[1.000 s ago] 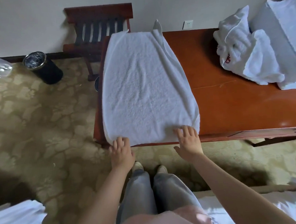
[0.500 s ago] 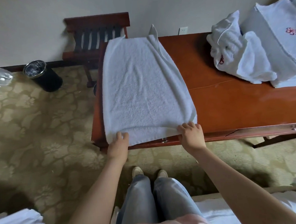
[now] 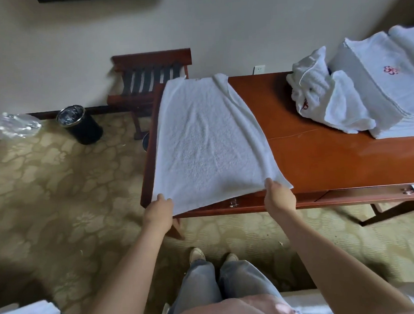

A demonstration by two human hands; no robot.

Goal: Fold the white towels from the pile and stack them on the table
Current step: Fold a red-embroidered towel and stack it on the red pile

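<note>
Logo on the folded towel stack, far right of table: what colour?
Red: the logo is red stitching on the white folded towel stack; the head view shows it.

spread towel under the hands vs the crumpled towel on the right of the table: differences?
The spread towel lies flat on the left end of the table; the crumpled towel is bunched in a heap. The left hand and right hand grip the spread towel's near edge; no hand touches the crumpled towel. Red stitching shows on the crumpled towel, none on the spread towel. Both are white.
</note>
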